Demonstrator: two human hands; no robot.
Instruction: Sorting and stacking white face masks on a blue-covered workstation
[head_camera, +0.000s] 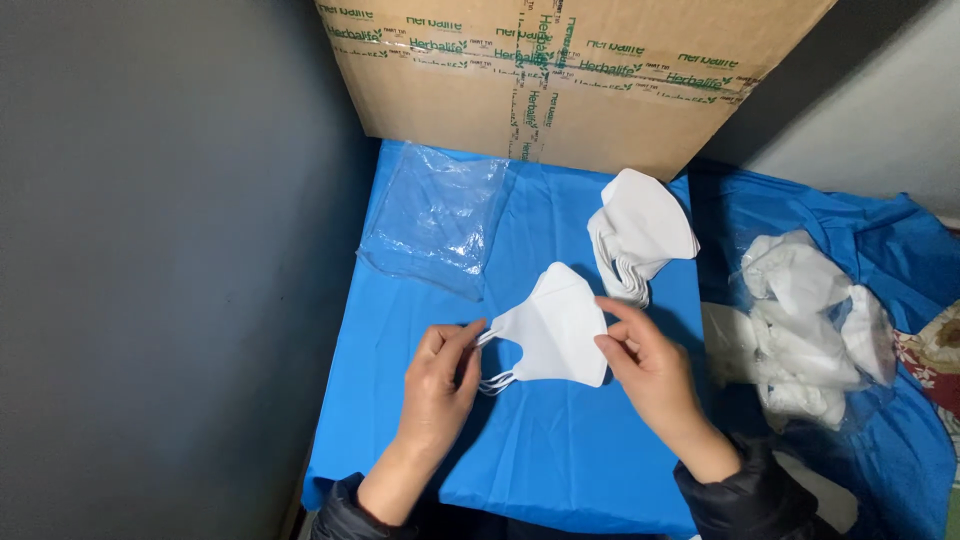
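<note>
Both hands grasp one folded white mask (555, 325) above the blue tabletop (560, 450).
Left hand (440, 385) pinches the ear loops (492, 360), right hand (645, 365) the edge; loops may snag or tear.

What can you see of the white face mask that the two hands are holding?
The white face mask is folded flat, with a pointed top and a curved edge. It looks like soft non-woven fabric, clean and uncreased. Thin white ear loops hang from its left end, where the left hand pinches them. The right hand grips its right edge with the fingertips. It is held just above the blue plastic table cover, in front of a stack of similar masks.
</note>
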